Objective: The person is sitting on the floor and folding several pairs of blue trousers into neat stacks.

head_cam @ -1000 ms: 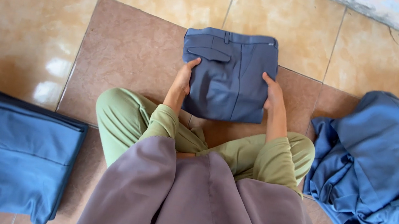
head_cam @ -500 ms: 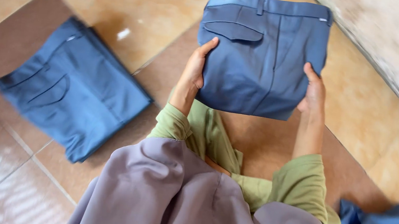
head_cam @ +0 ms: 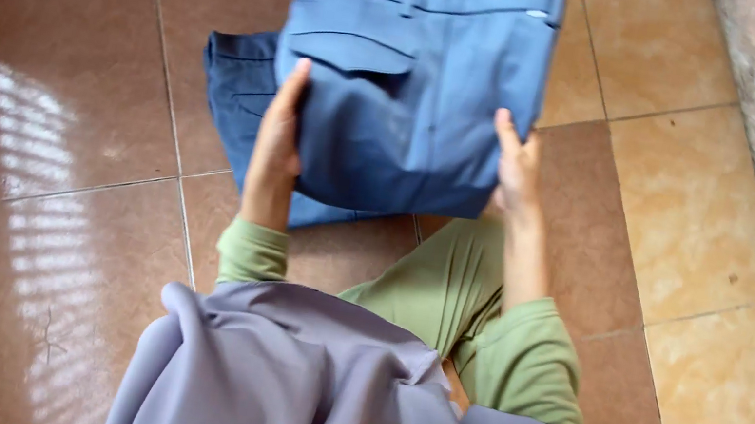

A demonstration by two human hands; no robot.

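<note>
Now the folded blue trousers [head_cam: 414,89], held at each side by the left hand [head_cam: 277,144] and right hand [head_cam: 517,168], have swung over the darker folded pile [head_cam: 241,99] on the tiled floor [head_cam: 64,129].

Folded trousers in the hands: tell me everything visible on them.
The folded trousers are mid-blue woven cloth, folded into a squarish packet. The waistband with a belt loop faces away from the person; a flapped back pocket shows near the left side. The left hand and right hand grip the near corners, holding it flat. It overlaps darker blue folded trousers lying on the tile floor.
</note>
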